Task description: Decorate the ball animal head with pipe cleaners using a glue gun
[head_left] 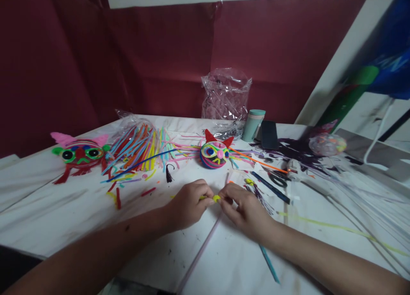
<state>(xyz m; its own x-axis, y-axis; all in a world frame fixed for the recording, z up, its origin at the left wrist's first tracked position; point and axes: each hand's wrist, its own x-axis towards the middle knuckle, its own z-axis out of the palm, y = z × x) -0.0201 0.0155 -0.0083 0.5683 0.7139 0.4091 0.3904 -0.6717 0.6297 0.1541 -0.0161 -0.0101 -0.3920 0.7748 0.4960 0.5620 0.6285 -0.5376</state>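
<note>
My left hand (192,203) and my right hand (245,205) meet above the front middle of the table. Both are closed, fingertips pinching a small curled piece of yellow pipe cleaner (216,198) between them. Part of it is hidden by the fingers. Just beyond them sits a round pipe-cleaner cat head (214,155) with red ears and a blue eye. A pale purple strip (201,250) runs beneath my hands toward the front edge. Beside my right hand lies a dark tassel (261,197) with a yellow top.
Left stands a red pipe-cleaner figure (83,153) with pink ears. A bundle of coloured pipe cleaners (144,147) lies beside it. Rightward are a blue pen (270,187), black-handled scissors (278,178), a glue gun (292,169), a green cup (253,125) and a phone (269,135).
</note>
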